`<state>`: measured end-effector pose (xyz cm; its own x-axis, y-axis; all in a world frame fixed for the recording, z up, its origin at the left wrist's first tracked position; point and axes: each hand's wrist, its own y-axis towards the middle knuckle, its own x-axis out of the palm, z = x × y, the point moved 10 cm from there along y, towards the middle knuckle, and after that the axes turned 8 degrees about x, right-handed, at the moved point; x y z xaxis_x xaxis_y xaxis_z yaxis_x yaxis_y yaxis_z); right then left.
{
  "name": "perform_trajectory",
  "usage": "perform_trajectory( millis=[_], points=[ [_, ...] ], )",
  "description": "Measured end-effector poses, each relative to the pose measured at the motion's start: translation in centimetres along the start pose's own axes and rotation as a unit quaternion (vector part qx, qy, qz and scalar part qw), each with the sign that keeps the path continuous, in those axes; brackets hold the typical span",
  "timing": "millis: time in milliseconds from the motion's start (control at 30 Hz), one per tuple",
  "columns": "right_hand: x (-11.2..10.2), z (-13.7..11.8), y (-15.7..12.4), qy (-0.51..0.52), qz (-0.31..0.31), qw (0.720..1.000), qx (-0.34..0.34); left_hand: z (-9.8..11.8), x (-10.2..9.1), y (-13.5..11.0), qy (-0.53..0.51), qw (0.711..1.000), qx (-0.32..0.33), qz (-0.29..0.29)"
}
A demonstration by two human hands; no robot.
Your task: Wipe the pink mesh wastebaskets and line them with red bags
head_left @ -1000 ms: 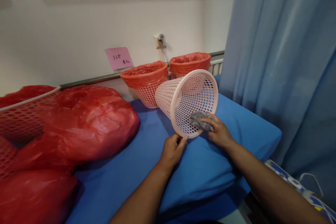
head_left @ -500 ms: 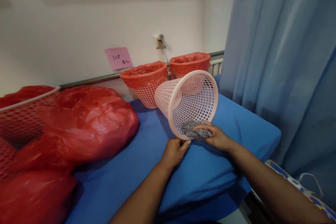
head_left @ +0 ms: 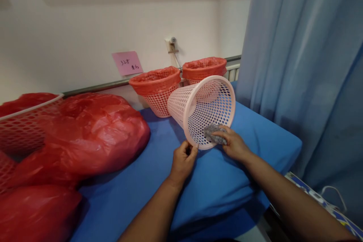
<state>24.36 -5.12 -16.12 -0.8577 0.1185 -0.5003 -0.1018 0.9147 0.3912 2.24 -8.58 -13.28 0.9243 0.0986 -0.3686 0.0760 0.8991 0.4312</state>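
Observation:
A pale pink mesh wastebasket lies tilted on its side on the blue-covered bed, its mouth facing me. My left hand pinches the lower left of its rim between thumb and fingers. In my right hand is a crumpled grey cloth, held at the lower inner wall just inside the rim. Part of the cloth is hidden by my fingers.
Two mesh baskets lined with red bags, a left one and a right one, stand behind by the wall. Red plastic bags and another basket fill the left side. A blue curtain hangs at right.
The cloth in my right hand has moved slightly right and up along the basket's inside. My left hand has shifted a little left and up along the rim.

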Motion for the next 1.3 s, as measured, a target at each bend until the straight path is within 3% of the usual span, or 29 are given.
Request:
perform_trajectory(
  millis=[100, 200, 300, 433, 533, 600, 700, 767, 900, 1000, 1100, 1200, 1233, 1300],
  points=[
    [2.1, -2.1, -0.7, 0.103, -0.109, 0.988, -0.035, -1.0, 1.6, -0.3, 0.010, 0.998, -0.019, -0.054],
    [2.2, -2.4, -0.7, 0.140, -0.119, 0.982, -0.040, -1.3, 2.2, -0.4, 0.025, 0.996, -0.023, -0.087],
    [0.3, -1.3, -0.1, 0.109, -0.020, 0.993, -0.039, -0.6, 1.2, -0.2, 0.028, 0.998, -0.004, -0.058],
    [-4.2, 1.3, 0.0, 0.008, 0.184, 0.983, 0.012, 0.9, -1.9, 0.1, 0.032, 0.998, 0.018, 0.053],
    [-5.4, 2.3, -0.3, -0.048, 0.237, 0.969, 0.042, 1.4, -2.4, 0.2, 0.028, 0.997, 0.020, 0.073],
    [-4.1, 2.0, -0.1, -0.050, 0.185, 0.981, 0.035, 1.2, -1.7, 0.2, 0.022, 0.998, 0.016, 0.053],
    [-0.4, 0.3, 0.1, 0.009, 0.030, 0.999, -0.012, 0.0, 0.1, 0.0, 0.019, 1.000, -0.008, -0.002],
    [1.1, -1.2, -0.2, 0.068, -0.048, 0.996, -0.041, -1.0, 1.4, -0.3, 0.017, 0.998, -0.025, -0.047],
    [1.7, -2.5, -0.6, 0.117, -0.092, 0.987, -0.064, -2.0, 3.1, -0.7, 0.002, 0.992, -0.037, -0.119],
    [0.4, -1.9, -0.3, 0.080, -0.031, 0.994, -0.060, -1.7, 2.5, -0.6, 0.001, 0.994, -0.034, -0.104],
    [-3.0, -0.1, -0.1, 0.013, 0.119, 0.992, -0.027, -0.4, 0.1, -0.1, 0.012, 1.000, -0.011, -0.015],
    [-6.0, 1.6, -0.5, -0.049, 0.245, 0.968, 0.023, 1.0, -2.4, 0.1, 0.014, 0.997, 0.017, 0.074],
    [-6.3, 2.0, -0.5, -0.063, 0.258, 0.963, 0.037, 1.3, -2.6, 0.1, 0.010, 0.996, 0.021, 0.083],
    [-5.5, 2.4, -0.3, -0.080, 0.229, 0.969, 0.052, 1.4, -2.2, 0.2, 0.001, 0.998, 0.021, 0.067]
  ],
)
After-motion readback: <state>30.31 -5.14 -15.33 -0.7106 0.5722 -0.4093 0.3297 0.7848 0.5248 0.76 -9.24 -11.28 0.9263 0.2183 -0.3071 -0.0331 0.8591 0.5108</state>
